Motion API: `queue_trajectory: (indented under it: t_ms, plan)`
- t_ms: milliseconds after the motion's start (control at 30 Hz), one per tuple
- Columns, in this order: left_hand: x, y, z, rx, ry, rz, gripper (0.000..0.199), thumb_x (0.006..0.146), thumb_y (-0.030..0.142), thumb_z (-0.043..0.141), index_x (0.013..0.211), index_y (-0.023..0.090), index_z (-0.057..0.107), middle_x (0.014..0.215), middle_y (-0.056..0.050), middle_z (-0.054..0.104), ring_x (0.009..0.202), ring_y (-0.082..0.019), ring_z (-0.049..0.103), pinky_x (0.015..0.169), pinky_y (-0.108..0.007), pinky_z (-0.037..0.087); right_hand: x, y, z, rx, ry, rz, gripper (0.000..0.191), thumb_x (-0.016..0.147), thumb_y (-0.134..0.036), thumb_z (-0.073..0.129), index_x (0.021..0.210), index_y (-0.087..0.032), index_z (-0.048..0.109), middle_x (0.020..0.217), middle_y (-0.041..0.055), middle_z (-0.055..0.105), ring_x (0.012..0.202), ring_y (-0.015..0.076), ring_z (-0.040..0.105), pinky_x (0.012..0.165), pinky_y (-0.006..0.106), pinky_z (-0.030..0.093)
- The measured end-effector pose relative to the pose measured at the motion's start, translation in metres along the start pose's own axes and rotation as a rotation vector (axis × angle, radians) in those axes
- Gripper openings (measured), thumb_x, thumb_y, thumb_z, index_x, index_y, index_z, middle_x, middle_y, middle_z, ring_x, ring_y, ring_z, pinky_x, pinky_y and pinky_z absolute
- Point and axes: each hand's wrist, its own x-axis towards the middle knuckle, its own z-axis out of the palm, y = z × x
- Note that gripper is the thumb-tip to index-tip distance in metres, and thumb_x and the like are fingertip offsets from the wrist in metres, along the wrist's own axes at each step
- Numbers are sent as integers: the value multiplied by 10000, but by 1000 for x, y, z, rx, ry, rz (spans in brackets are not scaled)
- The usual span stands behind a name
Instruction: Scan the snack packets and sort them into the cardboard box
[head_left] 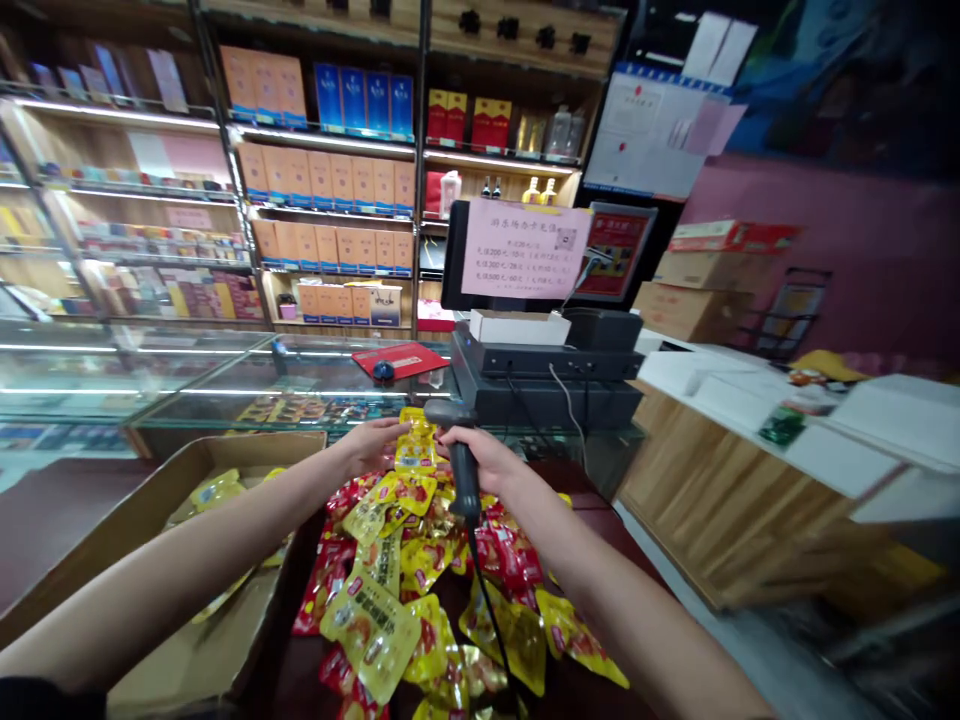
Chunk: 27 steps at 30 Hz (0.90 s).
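My left hand (pixel 373 446) is closed on the edge of a yellow snack packet (pixel 417 452), held up above the pile. Wrapped round the handle of a black barcode scanner (pixel 464 465), my right hand (pixel 484 458) keeps its head close to the packet's upper right. The scanner's cord runs down over the heap. Below both hands lies a loose pile of red and yellow snack packets (pixel 373 630) on a dark red surface. On the left, partly behind my left forearm, an open cardboard box (pixel 169 660) contains some yellow packets (pixel 217 488).
Beyond the pile stands a glass counter (pixel 217 385) with a red mat (pixel 420 358) and a mouse (pixel 383 371). A cash register with a monitor (pixel 454 270) is behind the scanner. Shelves of boxes line the back wall. A wood-sided cabinet (pixel 690 500) stands right.
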Motion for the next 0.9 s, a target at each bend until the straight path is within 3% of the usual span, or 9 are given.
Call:
queue_trajectory:
  t_ms: [133, 333, 500, 600, 700, 800, 900]
  plan:
    - [-33, 16, -53, -114, 76, -71, 396, 780, 527, 577, 907, 154, 622, 882, -92, 673, 730, -192, 637, 657, -309, 515, 29, 4, 51, -34, -154, 133, 57, 683, -157, 559, 647, -157, 514, 473, -56, 432, 417, 72, 399, 476, 196, 392]
    - [-90, 19, -133, -130, 204, -77, 575, 758, 648, 497, 973, 129, 623, 1027, -138, 654, 939, -274, 609, 755, -380, 495, 65, 38, 132, -100, -292, 237, 124, 701, -160, 541, 595, -160, 478, 459, -47, 415, 400, 74, 369, 429, 191, 347]
    - [-108, 20, -178, -82, 475, -34, 614, 764, 685, 437, 1028, 147, 570, 1301, -173, 503, 1220, -337, 430, 897, -521, 411, 81, 55, 172, -140, -273, 232, 60, 682, -141, 567, 638, -152, 527, 519, -32, 478, 443, 79, 408, 497, 210, 418]
    - [-106, 19, -182, -116, 460, -31, 594, 770, 672, 444, 1016, 146, 565, 1332, -174, 470, 1234, -342, 409, 915, -543, 397, 83, 55, 170, -144, -246, 232, 15, 681, -144, 579, 691, -142, 567, 540, -27, 496, 472, 88, 442, 552, 231, 463]
    - [-94, 13, -169, -149, 400, -64, 571, 765, 650, 483, 1012, 143, 571, 1267, -174, 515, 1171, -334, 465, 880, -517, 435, 80, 49, 151, -114, -220, 235, 12, 696, -141, 558, 694, -143, 570, 536, -24, 499, 480, 89, 457, 574, 231, 479]
    - [-76, 5, -143, -164, 320, -112, 563, 764, 623, 516, 1041, 136, 570, 1176, -162, 562, 1077, -307, 527, 831, -477, 471, 71, 39, 117, -77, -158, 224, 27, 704, -133, 548, 692, -149, 565, 534, -22, 509, 469, 83, 460, 571, 215, 478]
    - [-59, -1, -106, -164, 179, -138, 565, 777, 602, 517, 1082, 130, 564, 1136, -153, 585, 1036, -284, 551, 803, -440, 486, 54, 29, 76, -43, -86, 219, 22, 703, -135, 556, 687, -150, 558, 546, -16, 528, 464, 84, 478, 571, 215, 480]
